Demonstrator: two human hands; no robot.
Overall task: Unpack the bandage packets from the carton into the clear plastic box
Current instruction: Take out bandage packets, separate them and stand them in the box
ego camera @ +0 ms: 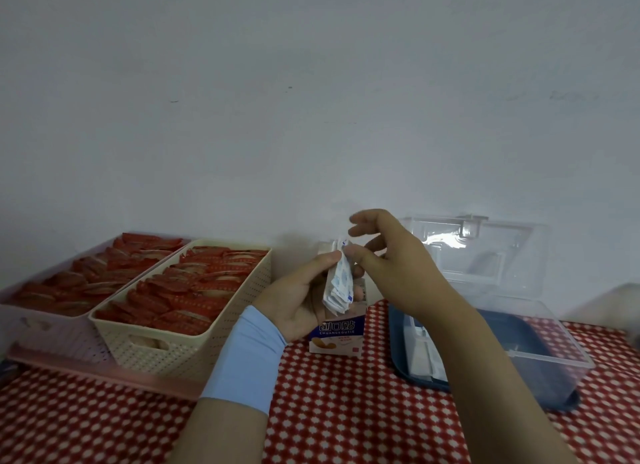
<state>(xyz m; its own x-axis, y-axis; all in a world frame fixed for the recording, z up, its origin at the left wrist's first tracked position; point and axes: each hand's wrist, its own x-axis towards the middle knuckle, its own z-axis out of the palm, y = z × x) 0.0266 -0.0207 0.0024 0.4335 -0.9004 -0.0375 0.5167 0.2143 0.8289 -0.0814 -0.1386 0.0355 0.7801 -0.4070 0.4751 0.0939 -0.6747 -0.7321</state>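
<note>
baskets (166,349) left | carton (337,339) centre, on table (346,411) | clear plastic box (519,335) right of carton

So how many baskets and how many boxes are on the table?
Baskets: 2, the cream basket and the pink basket
Cartons: 1, the bandage carton
Clear boxes: 1, the clear plastic box
Total: 4

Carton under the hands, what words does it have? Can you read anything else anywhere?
"创口贴": big white characters on the blue band of the carton.
"CHUANGKOUTIE": small white letters just below; first letter unclear.
Small red print on the carton front: too small to read.
Blue marks on the bandage packets in the left hand: too blurred.
Nothing else readable.
</note>
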